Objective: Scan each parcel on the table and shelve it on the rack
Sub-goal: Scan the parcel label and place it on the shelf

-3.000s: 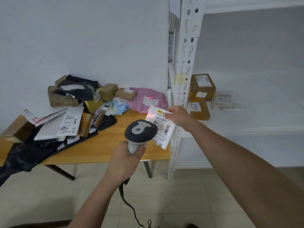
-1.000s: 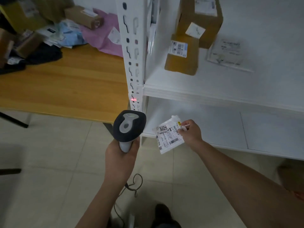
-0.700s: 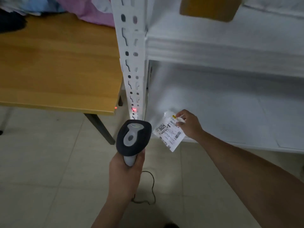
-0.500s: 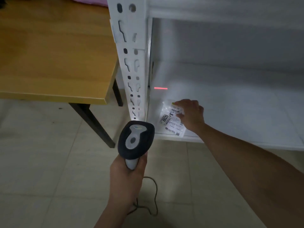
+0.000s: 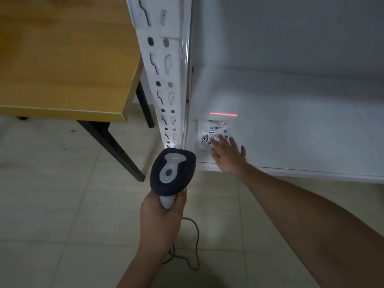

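A small white parcel [image 5: 212, 133] with a printed label reading 5025 lies flat on the low white rack shelf [image 5: 291, 129], near its front left corner. My right hand [image 5: 227, 155] hovers just in front of it with the fingers spread and straight, their tips over the parcel's near edge. My left hand [image 5: 164, 217] grips the handle of a dark grey barcode scanner [image 5: 172, 173], held upright over the floor. The scanner's red line falls on the shelf just behind the parcel.
The rack's white slotted upright [image 5: 164, 80] stands between the shelf and the wooden table [image 5: 62, 59] at the left. A black table leg [image 5: 112, 146] slants down to the tiled floor. The scanner's cable [image 5: 193, 246] loops on the floor.
My right hand has set the small parcel down on the low shelf, let go and opened. The view dropped from the table and upper shelf to the low shelf.
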A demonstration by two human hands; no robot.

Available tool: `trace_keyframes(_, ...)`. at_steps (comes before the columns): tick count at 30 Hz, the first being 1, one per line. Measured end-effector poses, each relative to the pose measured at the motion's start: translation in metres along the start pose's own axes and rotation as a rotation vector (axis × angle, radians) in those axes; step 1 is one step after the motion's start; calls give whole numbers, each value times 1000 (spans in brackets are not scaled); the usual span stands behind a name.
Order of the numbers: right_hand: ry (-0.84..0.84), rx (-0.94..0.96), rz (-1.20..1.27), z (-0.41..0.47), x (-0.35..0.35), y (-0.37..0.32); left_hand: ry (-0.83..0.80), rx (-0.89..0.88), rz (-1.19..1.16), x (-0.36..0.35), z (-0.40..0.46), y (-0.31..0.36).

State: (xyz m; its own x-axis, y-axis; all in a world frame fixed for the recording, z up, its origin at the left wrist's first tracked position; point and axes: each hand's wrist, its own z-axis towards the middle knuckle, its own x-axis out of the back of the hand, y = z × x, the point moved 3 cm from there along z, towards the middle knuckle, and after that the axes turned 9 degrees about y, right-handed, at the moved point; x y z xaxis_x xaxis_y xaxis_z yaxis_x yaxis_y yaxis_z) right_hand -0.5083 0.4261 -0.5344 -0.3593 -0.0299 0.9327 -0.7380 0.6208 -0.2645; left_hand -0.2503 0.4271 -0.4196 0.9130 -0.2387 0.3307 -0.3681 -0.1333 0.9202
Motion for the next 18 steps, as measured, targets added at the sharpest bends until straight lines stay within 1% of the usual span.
trace_keyframes(5, -6, 85, 36, -68, 56, -37, 8, 37, 16, 42, -38, 58)
trace_keyframes(10, -25, 114, 70, -148, 142, -98, 89, 60, 18, 111, -80, 149)
trace_keyframes(14, 20, 282, 29, -192, 220, -158, 181, -17, 62, 169, -98, 230)
trace_keyframes(18, 54, 459, 144, -214, 288, -225, 306, -71, 83, 222, -103, 298)
